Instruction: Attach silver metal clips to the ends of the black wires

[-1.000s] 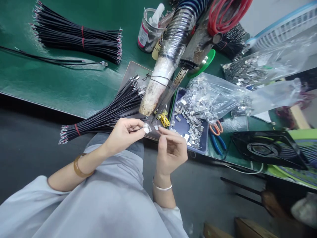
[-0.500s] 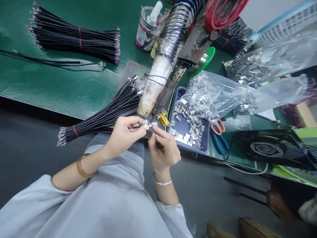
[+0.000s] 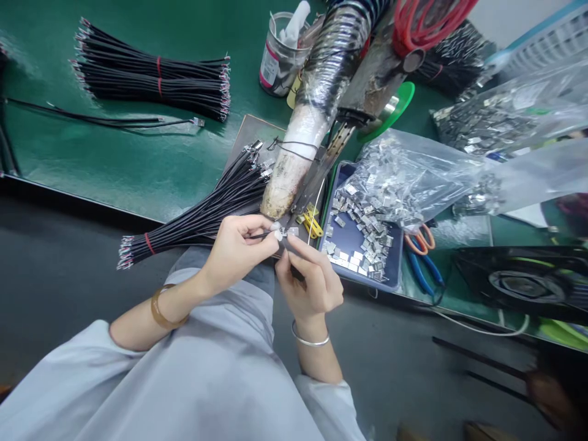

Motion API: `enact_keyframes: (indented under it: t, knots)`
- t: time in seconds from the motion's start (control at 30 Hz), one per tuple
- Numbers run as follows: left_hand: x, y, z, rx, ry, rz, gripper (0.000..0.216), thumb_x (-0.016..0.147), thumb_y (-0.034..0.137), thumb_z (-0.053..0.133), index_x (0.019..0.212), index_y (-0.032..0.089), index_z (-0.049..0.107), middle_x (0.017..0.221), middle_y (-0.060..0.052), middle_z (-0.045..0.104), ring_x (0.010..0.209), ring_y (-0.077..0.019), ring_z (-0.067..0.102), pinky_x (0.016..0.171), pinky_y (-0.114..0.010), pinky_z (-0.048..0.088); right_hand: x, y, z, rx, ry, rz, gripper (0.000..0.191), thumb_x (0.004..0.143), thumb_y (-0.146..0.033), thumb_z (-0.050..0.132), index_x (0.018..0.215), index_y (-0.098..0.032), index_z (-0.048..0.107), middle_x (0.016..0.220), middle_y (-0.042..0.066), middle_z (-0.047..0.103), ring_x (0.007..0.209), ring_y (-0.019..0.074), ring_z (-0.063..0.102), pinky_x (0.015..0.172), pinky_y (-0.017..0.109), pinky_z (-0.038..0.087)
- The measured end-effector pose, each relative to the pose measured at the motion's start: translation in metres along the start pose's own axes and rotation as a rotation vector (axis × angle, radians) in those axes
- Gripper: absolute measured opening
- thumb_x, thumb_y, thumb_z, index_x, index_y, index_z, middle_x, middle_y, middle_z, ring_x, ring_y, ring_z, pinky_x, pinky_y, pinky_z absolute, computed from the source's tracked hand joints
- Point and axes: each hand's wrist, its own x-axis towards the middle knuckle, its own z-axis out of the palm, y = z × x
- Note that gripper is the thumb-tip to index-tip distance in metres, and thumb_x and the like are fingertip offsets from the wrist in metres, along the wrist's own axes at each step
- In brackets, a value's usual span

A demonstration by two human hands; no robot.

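Observation:
My left hand (image 3: 241,250) is closed in a pinch on a black cable (image 3: 260,235), near its end. Small pale covers sit on the thumb and fingertip. Just beyond them is a small metal USB connector (image 3: 293,231), in line with the cable. My right hand (image 3: 315,278) is closed, its index fingertip and thumb against the connector's near side; the exact contact is partly hidden. Beside my left hand lies a bundle of black cables (image 3: 197,211), tied with a red band, with metal connectors at its far end. The soldering iron (image 3: 328,153) slants down just past my fingertips.
A taped fume hose (image 3: 294,150) hangs over the work spot. To the right are a blue tray (image 3: 392,278) of loose connectors, plastic bags (image 3: 413,174), pliers (image 3: 422,269) and a black fan (image 3: 523,285). Another cable bundle (image 3: 184,89) and a jar (image 3: 275,67) stand behind; a yellow clip (image 3: 313,225) lies close.
The view has shifted, so the bench and both hands appear slightly further right. Both hands keep the same pinch at the cable end and connector, with hardly any movement between them.

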Motion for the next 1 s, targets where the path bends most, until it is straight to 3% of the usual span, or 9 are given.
enact_keyframes:
  t: [0.27, 0.5, 0.77, 0.9, 1.0]
  knots:
    - [-0.004, 0.0, 0.001, 0.039, -0.01, 0.07, 0.016, 0.072, 0.024, 0.063, 0.067, 0.011, 0.07, 0.055, 0.006, 0.042, 0.052, -0.0051, 0.031, 0.045, -0.015, 0.027, 0.008, -0.002, -0.001, 0.11, -0.04, 0.224, 0.017, 0.092, -0.007, 0.072, 0.095, -0.022, 0.066, 0.103, 0.004, 0.083, 0.099, 0.0213, 0.082, 0.077, 0.03, 0.069]
    - [-0.006, 0.002, 0.0, 0.222, 0.041, 0.258, 0.016, 0.076, 0.021, 0.061, 0.07, 0.012, 0.072, 0.053, 0.007, 0.041, 0.05, -0.005, 0.026, 0.044, -0.015, 0.023, 0.014, -0.005, -0.002, 0.104, -0.022, 0.192, 0.018, 0.089, -0.007, 0.075, 0.094, -0.022, 0.067, 0.107, 0.006, 0.083, 0.094, 0.0192, 0.082, 0.08, 0.028, 0.068]
    - [-0.008, -0.005, -0.003, 0.196, -0.048, 0.157, 0.015, 0.076, 0.019, 0.059, 0.071, 0.013, 0.072, 0.054, 0.007, 0.041, 0.051, -0.0054, 0.026, 0.045, -0.015, 0.025, 0.008, -0.004, -0.009, 0.027, -0.084, 0.126, 0.017, 0.091, -0.007, 0.073, 0.09, -0.021, 0.063, 0.099, 0.007, 0.084, 0.084, 0.0169, 0.083, 0.074, 0.021, 0.066]
    - [-0.011, -0.007, -0.007, 0.242, -0.103, 0.261, 0.015, 0.084, 0.019, 0.063, 0.078, 0.013, 0.075, 0.054, 0.007, 0.046, 0.049, -0.0052, 0.031, 0.044, -0.016, 0.027, 0.005, -0.002, -0.009, 0.037, -0.029, 0.129, 0.017, 0.09, -0.007, 0.075, 0.095, -0.021, 0.067, 0.097, 0.005, 0.084, 0.083, 0.0162, 0.082, 0.073, 0.02, 0.066]
    - [-0.013, -0.008, -0.013, 0.254, -0.099, 0.387, 0.011, 0.087, 0.021, 0.07, 0.081, 0.013, 0.075, 0.064, 0.002, 0.064, 0.053, -0.0064, 0.046, 0.05, -0.016, 0.038, 0.005, -0.002, -0.009, 0.164, 0.002, 0.293, 0.016, 0.09, -0.008, 0.075, 0.096, -0.022, 0.07, 0.099, 0.003, 0.084, 0.086, 0.0157, 0.082, 0.075, 0.022, 0.066]
